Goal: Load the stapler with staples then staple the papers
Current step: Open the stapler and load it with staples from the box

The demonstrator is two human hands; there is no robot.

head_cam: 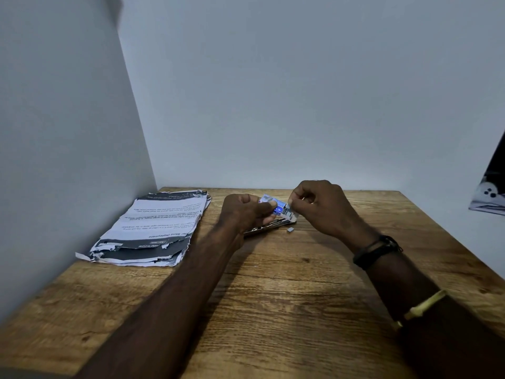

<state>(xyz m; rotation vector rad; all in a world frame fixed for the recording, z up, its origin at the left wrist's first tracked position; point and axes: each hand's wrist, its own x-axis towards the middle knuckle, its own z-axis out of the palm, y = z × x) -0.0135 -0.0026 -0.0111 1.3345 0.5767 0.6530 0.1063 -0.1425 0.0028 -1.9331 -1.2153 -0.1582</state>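
A small blue and white staple box is held just above the wooden table, near its far edge. My left hand grips the box's left end. My right hand pinches its right end, where a flap looks open. Under the hands lies the stapler, dark and metallic, mostly hidden by my left hand. A tiny grey strip of staples lies loose on the table beside it. A stack of printed papers with torn edges rests at the left.
The table stands in a corner, with grey walls to the left and behind. A dark object with a white patterned part shows at the right edge, beyond the table. Black and gold bands sit on my right forearm.
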